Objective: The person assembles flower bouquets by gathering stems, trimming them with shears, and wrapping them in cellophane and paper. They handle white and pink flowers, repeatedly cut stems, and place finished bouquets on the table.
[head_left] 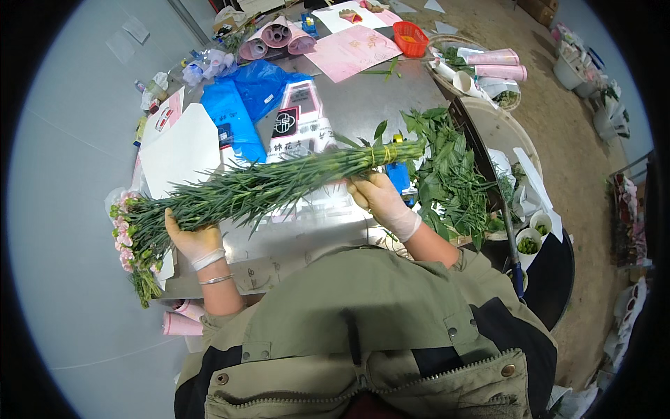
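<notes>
A long bunch of pink carnations [272, 183] lies level across both my hands above the metal table, its flower heads to the left and its cut stem ends to the right. Near the flower end, my left hand [194, 242] grips it from below, thumb up against the leaves. My right hand [386, 204] holds the stems near the other end, fingers partly hidden beneath them. A yellow band [382, 155] circles the stems just above that hand. Both hands wear thin whitish gloves. Below the bunch lie printed white wrapping sleeves [300, 122].
Stripped green leaves [453, 174] are heaped on the table's right side, beside a blue tool [399, 176]. Blue plastic bags [244, 98], white paper [180, 150], pink sheets [356, 50] and a red basket [410, 40] lie farther back. Round bins with wrapped bunches [497, 64] stand right.
</notes>
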The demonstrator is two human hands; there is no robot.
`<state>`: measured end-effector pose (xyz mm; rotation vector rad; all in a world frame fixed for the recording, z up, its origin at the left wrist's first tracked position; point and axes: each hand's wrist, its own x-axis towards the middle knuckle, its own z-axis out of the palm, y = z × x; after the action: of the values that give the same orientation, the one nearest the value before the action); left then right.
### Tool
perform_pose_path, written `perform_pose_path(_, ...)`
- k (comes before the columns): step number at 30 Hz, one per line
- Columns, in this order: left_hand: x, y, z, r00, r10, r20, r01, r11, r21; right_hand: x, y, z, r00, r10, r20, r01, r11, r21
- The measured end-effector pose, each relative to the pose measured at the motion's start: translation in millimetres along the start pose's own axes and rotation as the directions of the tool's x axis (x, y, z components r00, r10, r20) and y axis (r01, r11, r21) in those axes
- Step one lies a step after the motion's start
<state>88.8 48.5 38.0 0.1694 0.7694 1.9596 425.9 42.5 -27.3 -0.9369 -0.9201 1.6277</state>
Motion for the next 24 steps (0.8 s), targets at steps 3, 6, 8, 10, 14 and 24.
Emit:
perform_pose_path(3, 7, 0, -12, 0.999, -0.032, 0.024, 0.032, 0.999, -0.016, -15, 21, -24, 0.991, 0.053, 0.123, -0.078, 0.975, 0.21)
perform_pose_path(6, 23, 8, -26, 1.0, 0.003, 0.002, -0.003, 1.0, 0.018, -19, 33, -69, 0.999, -0.034, 0.012, 0.022, 0.841, 0.541)
perform_pose_path(8, 37, 30, -37, 0.996, 0.078, -0.03, -0.078, 0.997, 0.009, -29, 12, -136, 0.911, -0.386, -0.146, 0.389, 0.683, 0.618)
perform_pose_path(10, 47, 63, -53, 0.989, 0.147, -0.031, -0.148, 0.989, -0.021, -66, -29, -209, 0.796, -0.282, -0.535, 0.581, 0.603, 0.547)
perform_pose_path(14, 59, 129, -90, 0.952, 0.291, -0.09, -0.298, 0.952, -0.068, -140, -80, -289, 0.388, -0.063, -0.919, 0.77, 0.571, 0.286)
perform_pose_path(24, 79, 226, -202, 0.903, 0.386, -0.191, -0.403, 0.913, -0.061, 56, 166, 6, 0.995, -0.103, -0.017, 0.047, 0.585, -0.81)
